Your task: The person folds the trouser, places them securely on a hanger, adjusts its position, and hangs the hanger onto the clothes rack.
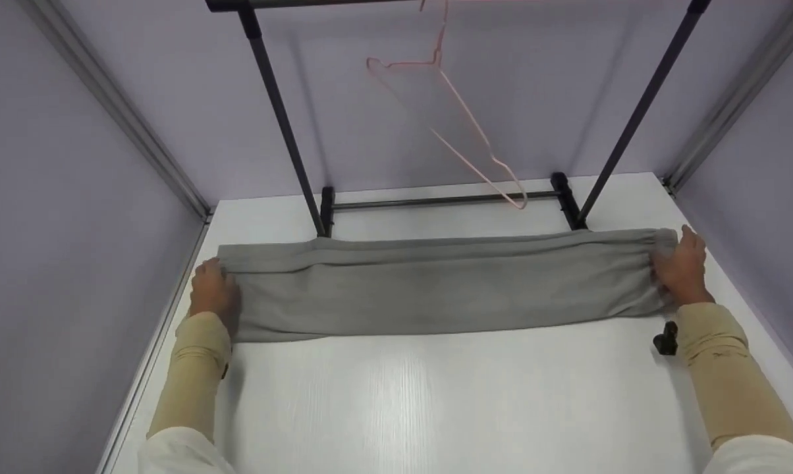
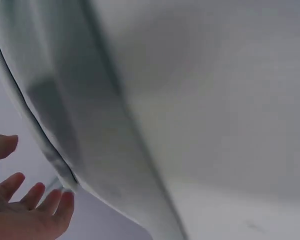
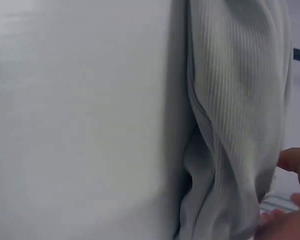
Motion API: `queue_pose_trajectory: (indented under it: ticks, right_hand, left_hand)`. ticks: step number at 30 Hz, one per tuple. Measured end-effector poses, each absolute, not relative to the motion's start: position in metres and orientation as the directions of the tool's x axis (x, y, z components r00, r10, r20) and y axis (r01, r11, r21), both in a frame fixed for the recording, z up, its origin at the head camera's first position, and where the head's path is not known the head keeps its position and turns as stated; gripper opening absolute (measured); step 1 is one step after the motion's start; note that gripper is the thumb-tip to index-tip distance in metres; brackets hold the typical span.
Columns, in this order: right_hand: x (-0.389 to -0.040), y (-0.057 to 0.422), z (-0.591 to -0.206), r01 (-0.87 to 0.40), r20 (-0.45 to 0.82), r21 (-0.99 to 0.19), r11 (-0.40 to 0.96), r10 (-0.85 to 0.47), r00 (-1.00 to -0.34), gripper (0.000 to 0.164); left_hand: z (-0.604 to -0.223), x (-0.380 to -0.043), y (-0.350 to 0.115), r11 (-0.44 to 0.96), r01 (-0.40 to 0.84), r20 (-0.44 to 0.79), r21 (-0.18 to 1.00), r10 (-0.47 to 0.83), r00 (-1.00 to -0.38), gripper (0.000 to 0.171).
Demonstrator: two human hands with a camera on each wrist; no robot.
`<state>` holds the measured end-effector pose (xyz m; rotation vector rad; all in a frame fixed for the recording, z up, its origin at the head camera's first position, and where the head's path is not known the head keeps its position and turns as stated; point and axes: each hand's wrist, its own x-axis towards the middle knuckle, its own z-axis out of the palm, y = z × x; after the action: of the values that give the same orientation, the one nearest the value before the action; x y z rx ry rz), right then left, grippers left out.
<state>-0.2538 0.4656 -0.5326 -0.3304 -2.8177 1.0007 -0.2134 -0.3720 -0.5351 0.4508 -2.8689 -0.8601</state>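
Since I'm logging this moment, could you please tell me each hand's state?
Left hand: open, at the grey cloth's left end.
Right hand: at its other end; grip cannot be told.

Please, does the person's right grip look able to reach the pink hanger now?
Probably yes, but not straight across: the rack's right post seems to stand between the right grip and the pink hanger; from the front the way looks free.

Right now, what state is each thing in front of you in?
Gray cloth: laid out as a long band across the table, creased.
Pink hanger: hanging, no garment on it.
Black rack: standing behind the cloth.
Left hand: at the cloth's left end, fingers relaxed.
Right hand: at the cloth's right end, fingers relaxed.
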Motion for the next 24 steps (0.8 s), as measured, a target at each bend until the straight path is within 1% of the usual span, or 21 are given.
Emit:
queue_pose_trajectory:
  ticks: [3, 4, 6, 8, 10, 13, 18, 24]
  right_hand:
    - [-0.240, 0.470, -0.528, 0.244, -0.076, -0.596, 0.765, 0.249, -0.966, 0.087]
    - [-0.236, 0.472, -0.527, 0.254, -0.112, -0.587, 0.769, 0.233, -0.966, 0.091]
    - [-0.229, 0.477, -0.528, 0.246, -0.161, -0.579, 0.777, 0.187, -0.969, 0.094]
    - [-0.223, 0.482, -0.530, 0.223, -0.180, -0.580, 0.784, 0.143, -0.973, 0.095]
    - [-0.219, 0.485, -0.533, 0.207, -0.189, -0.582, 0.787, 0.117, -0.975, 0.093]
    - [-0.213, 0.489, -0.539, 0.208, -0.187, -0.580, 0.788, 0.120, -0.975, 0.090]
    - [-0.205, 0.494, -0.548, 0.164, -0.143, -0.526, 0.835, 0.103, -0.984, 0.080]
    - [-0.196, 0.496, -0.549, 0.092, -0.104, -0.484, 0.870, 0.047, -0.993, 0.077]
  left_hand:
    - [-0.539, -0.196, -0.367, 0.817, -0.207, -0.060, 0.539, -0.207, -0.976, 0.066]
    - [-0.540, -0.190, -0.364, 0.827, -0.194, -0.096, 0.528, -0.169, -0.981, 0.073]
    - [-0.542, -0.179, -0.359, 0.849, -0.182, -0.174, 0.496, -0.108, -0.979, 0.085]
    - [-0.543, -0.170, -0.353, 0.877, -0.180, -0.253, 0.445, -0.069, -0.965, 0.094]
    - [-0.542, -0.165, -0.348, 0.894, -0.184, -0.299, 0.408, -0.059, -0.952, 0.095]
    - [-0.540, -0.163, -0.343, 0.907, -0.194, -0.331, 0.374, -0.065, -0.941, 0.095]
    - [-0.541, -0.158, -0.344, 0.925, -0.182, -0.349, 0.334, -0.058, -0.935, 0.097]
    - [-0.544, -0.142, -0.350, 0.930, -0.166, -0.353, 0.329, -0.043, -0.935, 0.100]
